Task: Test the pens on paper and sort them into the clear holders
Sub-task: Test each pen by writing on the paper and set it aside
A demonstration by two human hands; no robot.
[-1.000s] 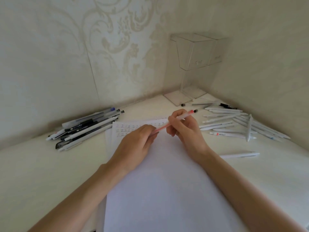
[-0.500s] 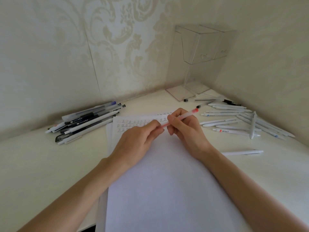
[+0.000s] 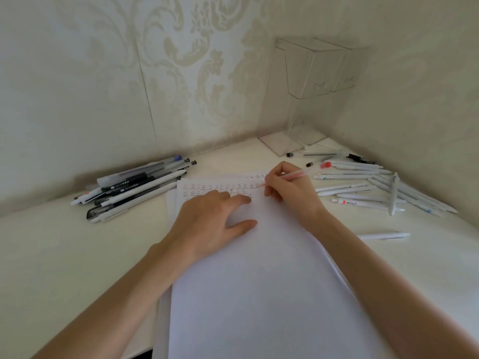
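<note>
My right hand pinches a translucent pink-red pen in a writing grip, its tip touching the white paper at the end of the top row of written marks. My left hand lies flat on the sheet with fingers spread, just below the marks. Two clear holders are fixed high in the wall corner at the back right, and I see no pens in them.
A pile of black, white and clear pens lies left of the paper. Several white pens are spread at the right, one single white pen nearer me. A red cap and small dark caps lie near a clear stand base.
My left hand let go of the pen's end and now lies flat on the paper. My right hand turned the pen into a writing grip and brought its tip down to the sheet.
</note>
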